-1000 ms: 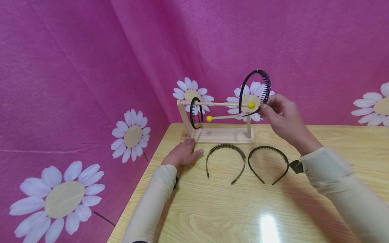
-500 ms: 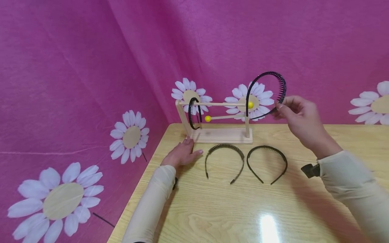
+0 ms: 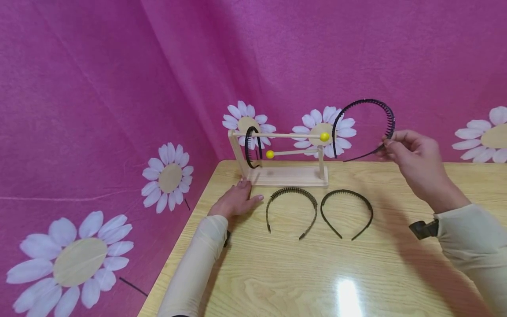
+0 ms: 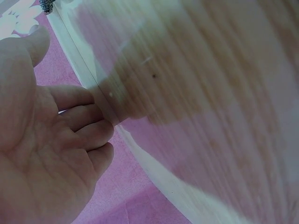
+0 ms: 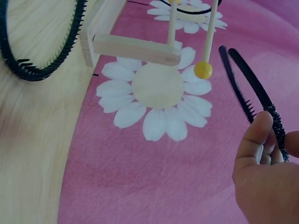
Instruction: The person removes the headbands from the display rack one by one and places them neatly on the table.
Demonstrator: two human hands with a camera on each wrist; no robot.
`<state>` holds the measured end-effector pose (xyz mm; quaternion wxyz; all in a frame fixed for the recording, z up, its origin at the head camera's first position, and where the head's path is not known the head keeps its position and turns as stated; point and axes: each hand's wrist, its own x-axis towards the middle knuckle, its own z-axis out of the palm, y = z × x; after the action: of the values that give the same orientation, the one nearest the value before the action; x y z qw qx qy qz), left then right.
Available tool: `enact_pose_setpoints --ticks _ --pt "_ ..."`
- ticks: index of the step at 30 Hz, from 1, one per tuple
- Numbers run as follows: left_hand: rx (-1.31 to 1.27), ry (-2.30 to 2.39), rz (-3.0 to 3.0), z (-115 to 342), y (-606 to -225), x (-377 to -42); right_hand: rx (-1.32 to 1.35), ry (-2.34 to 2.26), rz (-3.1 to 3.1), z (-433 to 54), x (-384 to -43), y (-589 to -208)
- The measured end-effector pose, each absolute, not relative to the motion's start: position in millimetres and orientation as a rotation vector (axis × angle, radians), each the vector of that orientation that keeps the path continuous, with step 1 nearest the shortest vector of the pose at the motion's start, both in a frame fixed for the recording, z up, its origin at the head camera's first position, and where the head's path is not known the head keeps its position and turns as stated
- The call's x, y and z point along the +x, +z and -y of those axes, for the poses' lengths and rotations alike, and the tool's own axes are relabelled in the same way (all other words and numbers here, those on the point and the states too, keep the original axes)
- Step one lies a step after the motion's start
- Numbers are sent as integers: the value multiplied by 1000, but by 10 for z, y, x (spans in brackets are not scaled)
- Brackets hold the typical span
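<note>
In the head view my right hand (image 3: 417,160) pinches a black toothed headband (image 3: 366,102) by its right side, in the air to the right of the wooden stand (image 3: 285,176). The right wrist view shows glittery stones on this headband (image 5: 276,121), its two ends pointing toward a yellow ball tip (image 5: 203,70). My left hand (image 3: 233,200) lies with extended fingers at the front left corner of the stand's base; the fingertips touch it. Another black headband (image 3: 249,147) hangs on the stand's upper rod (image 3: 285,136), near the left post.
Two more headbands lie on the table before the stand: a brownish one (image 3: 293,191) and a black one (image 3: 346,192). The lower rod (image 3: 295,152) ends in a yellow ball (image 3: 270,154) on its left. A pink flowered cloth (image 3: 416,66) hangs behind the table.
My right hand has moved right with the headband, which now stands apart from the upper rod's yellow ball instead of around it. My left hand has stayed in place.
</note>
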<state>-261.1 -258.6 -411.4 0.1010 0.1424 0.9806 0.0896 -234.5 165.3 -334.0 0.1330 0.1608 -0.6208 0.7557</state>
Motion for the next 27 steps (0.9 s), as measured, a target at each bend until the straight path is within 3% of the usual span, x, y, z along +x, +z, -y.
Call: enact_pose_setpoints --ticks 27 --pt "388 250 -2897 2584 -4117 -2609 282 2373 1899 -2211 -2291 -3545"
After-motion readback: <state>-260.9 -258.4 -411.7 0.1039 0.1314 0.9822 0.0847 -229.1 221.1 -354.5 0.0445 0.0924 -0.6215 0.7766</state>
